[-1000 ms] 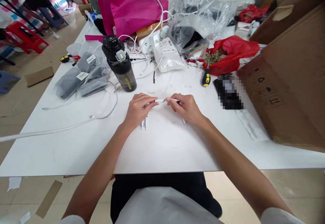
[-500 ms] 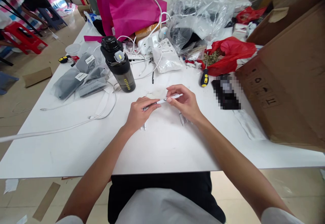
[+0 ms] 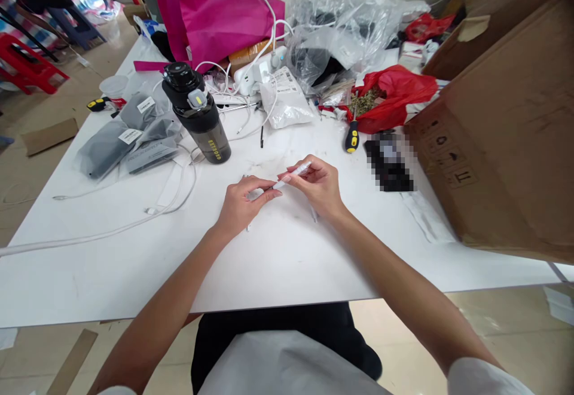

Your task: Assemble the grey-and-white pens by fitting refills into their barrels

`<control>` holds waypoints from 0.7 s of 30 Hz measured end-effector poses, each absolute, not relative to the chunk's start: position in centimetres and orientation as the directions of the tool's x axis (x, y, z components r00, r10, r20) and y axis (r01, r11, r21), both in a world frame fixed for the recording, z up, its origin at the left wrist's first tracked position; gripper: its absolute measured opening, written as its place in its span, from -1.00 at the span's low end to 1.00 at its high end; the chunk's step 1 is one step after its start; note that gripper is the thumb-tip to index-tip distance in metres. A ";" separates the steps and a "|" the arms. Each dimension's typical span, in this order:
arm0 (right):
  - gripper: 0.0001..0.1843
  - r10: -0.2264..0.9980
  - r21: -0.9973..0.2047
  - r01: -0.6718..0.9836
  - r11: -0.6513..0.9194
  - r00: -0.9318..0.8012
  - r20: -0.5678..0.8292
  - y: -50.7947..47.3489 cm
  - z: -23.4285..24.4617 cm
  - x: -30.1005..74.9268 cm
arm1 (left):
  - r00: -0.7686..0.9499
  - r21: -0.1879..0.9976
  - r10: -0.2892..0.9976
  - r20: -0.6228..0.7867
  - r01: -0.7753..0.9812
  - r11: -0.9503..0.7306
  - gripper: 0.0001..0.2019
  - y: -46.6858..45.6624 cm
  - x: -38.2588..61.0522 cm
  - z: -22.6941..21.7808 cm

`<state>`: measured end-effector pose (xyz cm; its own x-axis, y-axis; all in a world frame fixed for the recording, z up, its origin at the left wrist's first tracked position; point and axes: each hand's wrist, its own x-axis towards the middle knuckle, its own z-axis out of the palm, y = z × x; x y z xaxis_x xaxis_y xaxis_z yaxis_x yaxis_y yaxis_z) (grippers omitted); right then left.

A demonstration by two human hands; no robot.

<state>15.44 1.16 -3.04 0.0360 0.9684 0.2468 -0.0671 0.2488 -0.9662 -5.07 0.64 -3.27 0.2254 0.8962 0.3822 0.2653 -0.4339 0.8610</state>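
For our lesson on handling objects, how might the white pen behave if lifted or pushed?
The pen looks straight, so probably stiff. Likely light: the left hand and right hand only pinch it. Slim and seemingly rounded, it may roll.

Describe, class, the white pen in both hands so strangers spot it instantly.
On the white table, look lower right of the black bottle, to the left hand and right hand. Between them, slanting up rightward, is the white pen. Unlike the pale pieces just below the hands, it is gripped by both.

Pen (image 3: 302,168) smooth plastic; tabletop (image 3: 278,263) smooth; carton (image 3: 506,126) matt cardboard; bottle (image 3: 197,117) plastic.
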 end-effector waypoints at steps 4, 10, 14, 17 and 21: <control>-0.57 0.973 -0.967 -0.106 0.230 0.017 0.230 1.2 -2.4 15.6 | 0.287 0.879 0.906 0.311 0.276 -0.390 -0.77 0.7 -5.2 -2.7; -0.57 0.965 -0.944 -0.217 0.249 -0.023 0.260 1.5 -2.3 15.8 | 0.280 0.908 0.932 0.231 0.283 -0.310 -0.77 0.9 -5.4 -2.5; -0.47 0.965 -0.953 -0.157 0.258 0.081 0.248 1.4 -2.7 15.7 | 0.199 0.910 0.940 0.278 0.259 -0.324 -0.83 0.9 -5.2 -2.7; -0.44 0.968 -0.960 -0.125 0.252 0.032 0.250 1.3 -2.4 15.7 | 0.190 0.931 0.954 0.233 0.241 -0.275 -0.80 0.8 -5.2 -2.6; -0.34 0.956 -0.957 -0.141 0.255 -0.110 0.271 1.2 -2.0 15.9 | 0.216 0.955 0.957 0.193 0.182 -0.234 -0.74 0.9 -5.4 -2.3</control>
